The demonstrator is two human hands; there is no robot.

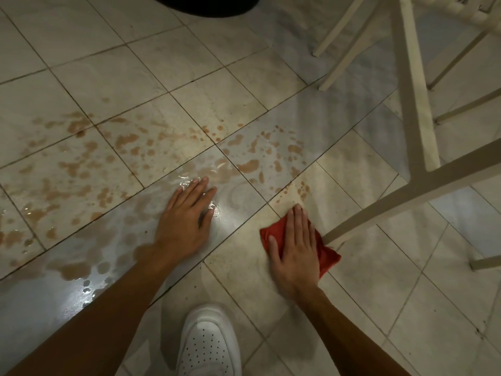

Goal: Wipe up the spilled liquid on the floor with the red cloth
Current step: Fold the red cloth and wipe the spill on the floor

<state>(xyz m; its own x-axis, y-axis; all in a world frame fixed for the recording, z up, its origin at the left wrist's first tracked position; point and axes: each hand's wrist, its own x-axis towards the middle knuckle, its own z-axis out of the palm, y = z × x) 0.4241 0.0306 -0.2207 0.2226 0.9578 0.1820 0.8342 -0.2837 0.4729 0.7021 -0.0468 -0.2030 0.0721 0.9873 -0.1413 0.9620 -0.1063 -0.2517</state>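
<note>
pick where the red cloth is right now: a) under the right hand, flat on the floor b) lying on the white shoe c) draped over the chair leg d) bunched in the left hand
a, the right hand lies flat on the red cloth on the tiled floor, while the left hand rests bare on the wet tiles.

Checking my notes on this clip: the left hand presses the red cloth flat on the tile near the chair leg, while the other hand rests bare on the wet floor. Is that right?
Not quite. The head view shows the right hand pressing the red cloth flat on the tile near the chair leg, not the left. The left hand is the one resting bare on the wet floor.
</note>
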